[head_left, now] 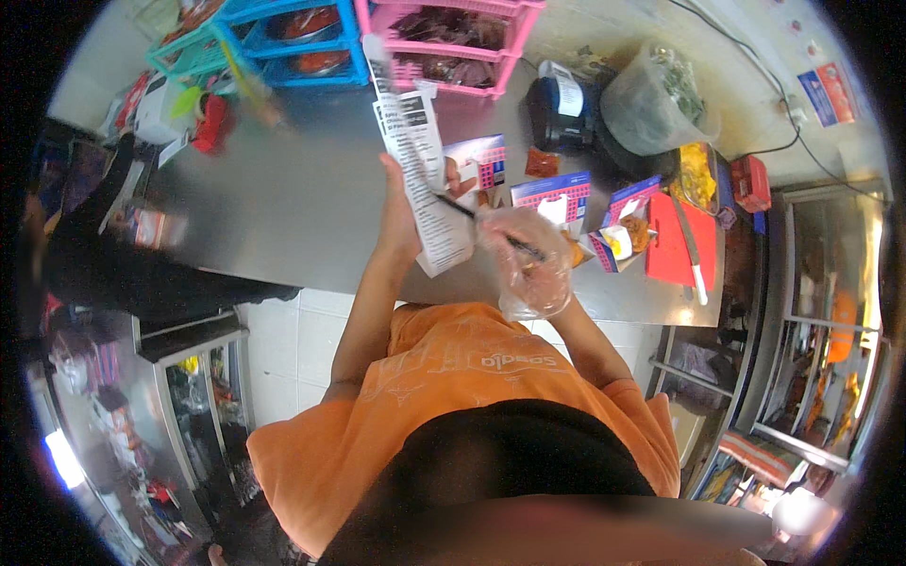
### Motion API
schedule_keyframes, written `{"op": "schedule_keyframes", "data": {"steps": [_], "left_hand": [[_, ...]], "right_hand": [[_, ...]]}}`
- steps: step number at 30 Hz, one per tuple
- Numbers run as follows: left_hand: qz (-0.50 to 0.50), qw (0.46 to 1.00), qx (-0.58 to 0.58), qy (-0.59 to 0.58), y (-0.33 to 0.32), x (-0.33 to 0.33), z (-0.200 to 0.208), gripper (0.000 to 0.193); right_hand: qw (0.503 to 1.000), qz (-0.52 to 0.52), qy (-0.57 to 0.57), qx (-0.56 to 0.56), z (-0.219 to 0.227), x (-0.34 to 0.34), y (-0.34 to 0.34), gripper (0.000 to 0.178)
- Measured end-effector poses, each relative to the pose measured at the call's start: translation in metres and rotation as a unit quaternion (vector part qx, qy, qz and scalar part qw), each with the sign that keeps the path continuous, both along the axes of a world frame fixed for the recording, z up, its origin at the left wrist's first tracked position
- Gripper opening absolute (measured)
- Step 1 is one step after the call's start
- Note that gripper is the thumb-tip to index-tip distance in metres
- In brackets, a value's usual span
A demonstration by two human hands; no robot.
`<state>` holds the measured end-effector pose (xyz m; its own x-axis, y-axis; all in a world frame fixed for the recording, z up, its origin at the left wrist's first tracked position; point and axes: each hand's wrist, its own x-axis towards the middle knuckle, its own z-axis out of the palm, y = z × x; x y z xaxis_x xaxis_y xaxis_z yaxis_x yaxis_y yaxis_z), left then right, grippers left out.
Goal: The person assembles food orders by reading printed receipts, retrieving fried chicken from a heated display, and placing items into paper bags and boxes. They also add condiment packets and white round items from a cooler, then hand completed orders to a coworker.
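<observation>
My left hand is closed on a long printed paper slip, holding it up over the steel table. A clear plastic glove covers my right hand, which grips a dark pen. The pen's far end lies against the slip or just over it; I cannot tell whether it touches. Behind the slip stands an open paper box with a pink and blue pattern. Beside my right hand are a second such box and a third box with food in it.
A red cutting board with a knife lies at the right. Behind are a black device, a translucent tub, and blue and pink racks. A small red-orange packet lies nearby. Another person's dark sleeve reaches in at left.
</observation>
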<state>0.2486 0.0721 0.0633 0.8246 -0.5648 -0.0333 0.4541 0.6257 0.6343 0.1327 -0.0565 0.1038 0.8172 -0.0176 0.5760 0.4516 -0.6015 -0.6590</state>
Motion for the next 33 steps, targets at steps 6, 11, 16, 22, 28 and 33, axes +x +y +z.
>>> {"op": "schedule_keyframes", "data": {"steps": [6,11,16,22,28,33], "left_hand": [[0.023,1.000,-0.005,0.008,-0.013,0.028,-0.005,0.080],[0.051,0.998,0.026,-0.007,-0.016,0.055,-0.014,0.063],[0.070,0.991,0.117,0.017,-0.014,0.074,-0.016,0.041],[0.123,0.962,0.218,-0.113,-0.006,0.147,0.010,0.033],[0.329,0.561,0.477,-0.591,-0.055,0.316,0.083,0.037],[0.353,0.433,0.489,-0.670,-0.104,0.371,0.087,0.029]], "right_hand": [[0.990,-0.080,-0.068,-0.090,0.012,0.031,-0.070,0.015],[0.854,-0.391,0.034,-0.341,0.016,0.093,-0.311,0.029],[0.780,-0.296,0.319,-0.450,-0.029,0.125,-0.500,0.036],[0.746,-0.287,0.396,-0.453,-0.050,0.146,-0.525,0.037],[0.728,-0.358,0.411,-0.417,-0.030,0.142,-0.512,0.044],[0.739,-0.378,0.373,-0.415,-0.015,0.120,-0.471,0.045]]}}
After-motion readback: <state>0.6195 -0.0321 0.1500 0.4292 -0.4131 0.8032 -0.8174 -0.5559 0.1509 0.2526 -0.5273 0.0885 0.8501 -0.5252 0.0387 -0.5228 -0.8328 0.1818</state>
